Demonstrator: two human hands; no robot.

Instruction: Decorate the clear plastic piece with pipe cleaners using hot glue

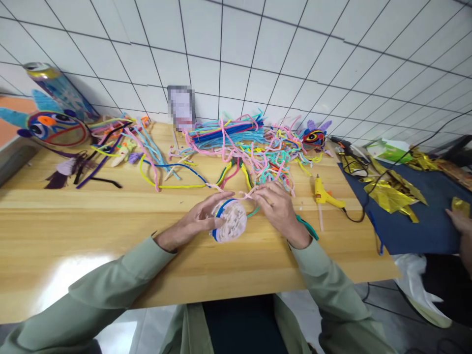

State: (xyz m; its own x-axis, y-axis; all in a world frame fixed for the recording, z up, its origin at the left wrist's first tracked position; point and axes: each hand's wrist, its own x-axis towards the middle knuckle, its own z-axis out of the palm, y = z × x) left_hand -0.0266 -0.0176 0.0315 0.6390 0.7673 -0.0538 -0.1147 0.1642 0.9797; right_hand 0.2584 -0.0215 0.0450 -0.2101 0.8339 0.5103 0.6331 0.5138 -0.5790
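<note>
My left hand (202, 216) is wrapped round a roundish whitish piece (235, 222) with a blue pipe cleaner band (218, 219) about its edge. The piece is tilted toward me, just above the wooden table. To its right, the fingertips of my right hand (275, 204) pinch a pale pink pipe cleaner (246, 195), which runs toward the top of the whitish piece. Whether it is joined there I cannot tell. Yellow, blue and green pipe cleaners lie just beyond both hands. Pliers with teal handles (308, 228) rest partly behind my right wrist.
A yellow glue gun (326, 194) lies at the right, its cord trailing off. Piled pipe cleaners (228, 135) line the tiled wall. Finished-looking bird-like faces (55, 128) and a can (61, 91) stand at left. Another person's hand (459, 221) shows at the far right near gold foil (393, 194).
</note>
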